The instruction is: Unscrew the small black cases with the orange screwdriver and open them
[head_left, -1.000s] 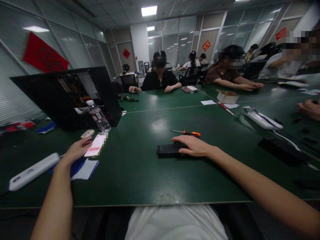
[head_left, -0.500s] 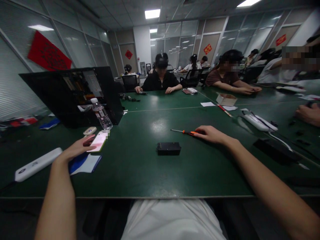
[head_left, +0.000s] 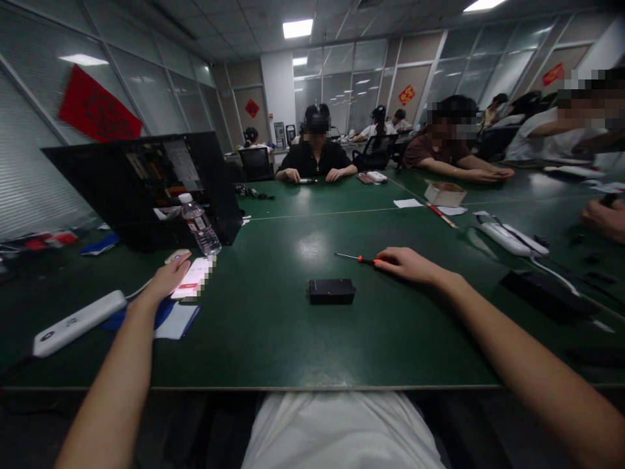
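Observation:
My left hand (head_left: 167, 279) rests at the left edge of a phone (head_left: 193, 279) with a lit screen, its fingers stretched forward. Under and beside that wrist is a blue-and-white packet (head_left: 178, 320). On the right, my right hand (head_left: 407, 264) has its fingers closed on the handle of an orange-and-black screwdriver (head_left: 364, 260), which lies on the table with its thin shaft pointing left. Between my hands, nearer to me, sits a small black box (head_left: 331, 292), touched by neither hand.
Left stand a clear water bottle (head_left: 201, 225), an open black computer case (head_left: 146, 189) and a white power strip (head_left: 81, 322). Another power strip (head_left: 510, 236), a black block (head_left: 541, 296) and a small carton (head_left: 445, 194) lie right on the green table (head_left: 254, 352). People sit around it.
My left hand has drawn its thumb off the phone and shifted to its edge, and the screen shows something different. My right hand stays on the screwdriver. The person opposite has moved a hand inward.

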A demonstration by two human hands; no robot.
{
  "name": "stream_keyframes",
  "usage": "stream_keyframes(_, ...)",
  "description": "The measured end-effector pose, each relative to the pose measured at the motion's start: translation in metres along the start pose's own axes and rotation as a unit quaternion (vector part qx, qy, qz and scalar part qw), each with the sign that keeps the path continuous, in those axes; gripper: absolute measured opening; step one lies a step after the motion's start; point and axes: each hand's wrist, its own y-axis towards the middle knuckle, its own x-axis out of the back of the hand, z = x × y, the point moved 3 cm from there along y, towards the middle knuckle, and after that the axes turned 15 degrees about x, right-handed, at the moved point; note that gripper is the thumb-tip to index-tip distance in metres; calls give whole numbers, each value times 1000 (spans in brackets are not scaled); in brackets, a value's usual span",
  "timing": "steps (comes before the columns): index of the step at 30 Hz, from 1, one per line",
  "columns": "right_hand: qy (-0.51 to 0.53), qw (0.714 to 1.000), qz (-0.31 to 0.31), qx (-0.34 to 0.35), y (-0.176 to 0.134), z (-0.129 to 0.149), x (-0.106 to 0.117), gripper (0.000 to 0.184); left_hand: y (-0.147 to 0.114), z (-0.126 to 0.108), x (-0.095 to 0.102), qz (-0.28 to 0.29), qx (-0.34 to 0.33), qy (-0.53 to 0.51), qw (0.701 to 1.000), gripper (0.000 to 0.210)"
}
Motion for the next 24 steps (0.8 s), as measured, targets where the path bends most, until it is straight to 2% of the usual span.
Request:
stream_keyframes(3, 2, 1000, 1, 3, 1, 2, -1, 52, 11, -12, -5, 11, 12, 22, 1000, 54)
stream_keyframes(5, 2, 1000, 0, 6, 2, 3, -2, 51, 12, -12, -5, 16, 26, 30, 999, 52)
stream_keyframes(9, 0, 1000, -7, 8, 2, 5, -1, 46, 4, 3, 2, 11, 57, 21, 998, 58)
stream_keyframes(11, -2, 1000, -11, 3, 2, 8, 1, 44, -2, 12, 5, 22, 58, 9, 998, 59)
stream_keyframes(13, 6, 1000, -25, -7, 2, 13, 5, 44, -7, 19, 8, 46, 52, -7, 998, 70)
stream_keyframes(16, 80, 990, -112, -17, 2, 28, 18, 41, -14, 28, 12, 90, 46, -35, 994, 88)
stream_keyframes(20, 203, 940, -275, 11, 4, 59, 35, 38, -25, 34, 15, 150, 68, -102, 981, 111)
stream_keyframes(22, 221, 920, -323, 30, 6, 77, 40, 38, -29, 34, 15, 161, 72, -114, 978, 113)
stream_keyframes(24, 213, 913, -345, 53, 7, 95, 42, 38, -30, 35, 15, 165, 73, -115, 977, 113)
